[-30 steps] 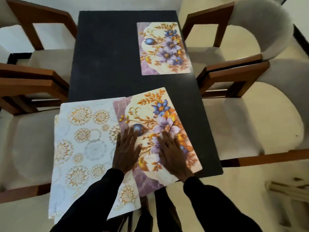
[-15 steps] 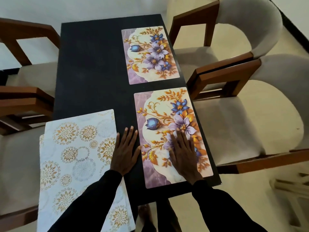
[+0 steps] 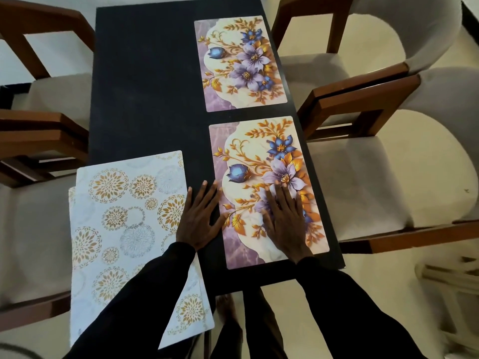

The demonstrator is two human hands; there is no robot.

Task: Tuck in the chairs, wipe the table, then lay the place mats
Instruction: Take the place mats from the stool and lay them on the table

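A black table [image 3: 145, 99] runs away from me. Two floral place mats lie along its right side: the far mat [image 3: 241, 63] and the near mat [image 3: 267, 161]. My right hand [image 3: 285, 224] presses flat on the near floral mat with straight fingers. My left hand [image 3: 201, 216] rests flat on the bare table between that mat and a stack of white mats with gold circles [image 3: 121, 229], its edge touching the stack. The white stack overhangs the table's near left corner.
Two wooden chairs with pale cushions stand on the right, far [image 3: 375, 47] and near [image 3: 414, 177], and two on the left, far [image 3: 46, 94] and near [image 3: 31, 229], all close to the table. My legs and feet show below the table's near edge.
The near floral mat slid right off the white stack and turned straight along the table's right edge. My left hand came off it onto the bare table; the right hand stayed on it.
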